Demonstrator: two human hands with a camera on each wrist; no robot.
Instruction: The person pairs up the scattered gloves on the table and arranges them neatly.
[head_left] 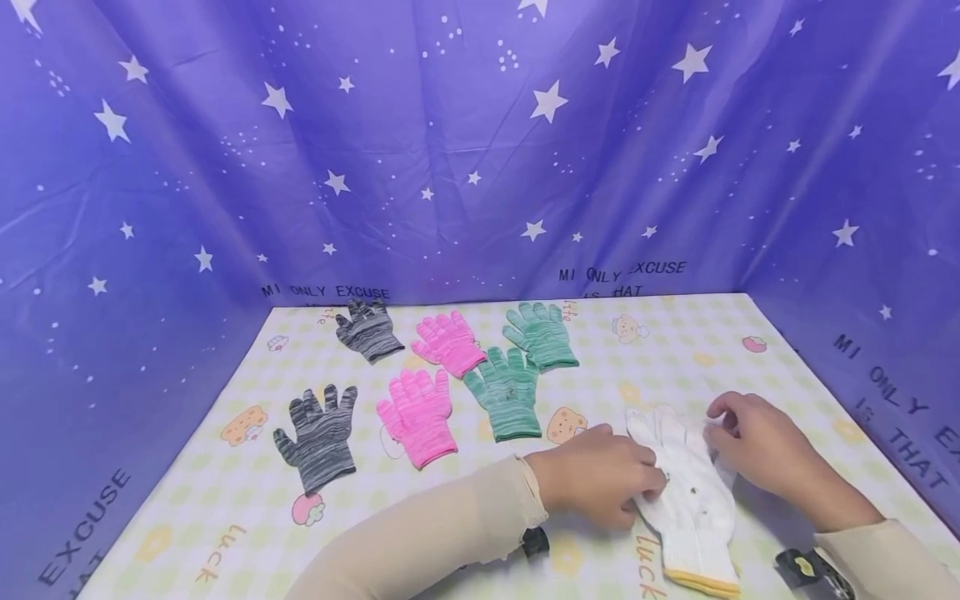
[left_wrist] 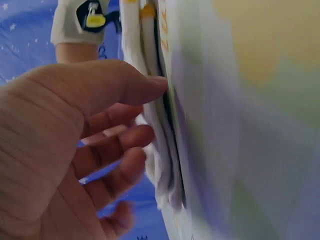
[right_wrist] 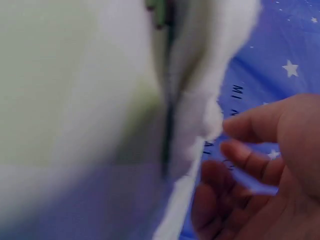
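A white knit glove (head_left: 693, 533) with a yellow cuff edge lies flat at the table's near right, its fingers pointing away from me. My left hand (head_left: 592, 475) is at its left edge, fingers loosely bent over the side. In the left wrist view, the thumb (left_wrist: 145, 89) touches the side of the white layers (left_wrist: 132, 42), and the other fingers stand apart from it. On the other side, my right hand (head_left: 772, 442) hovers beside the glove's fingertips with bent, relaxed fingers. The right wrist view is blurred; its thumb appears close to the white fabric (right_wrist: 235, 30).
Left of the hands lie two grey-black gloves (head_left: 318, 442), two pink gloves (head_left: 420, 417) and two green gloves (head_left: 506, 396), laid out in pairs. The patterned tablecloth (head_left: 187, 475) spreads beneath them. A purple starry curtain (head_left: 450, 150) encloses the back and sides.
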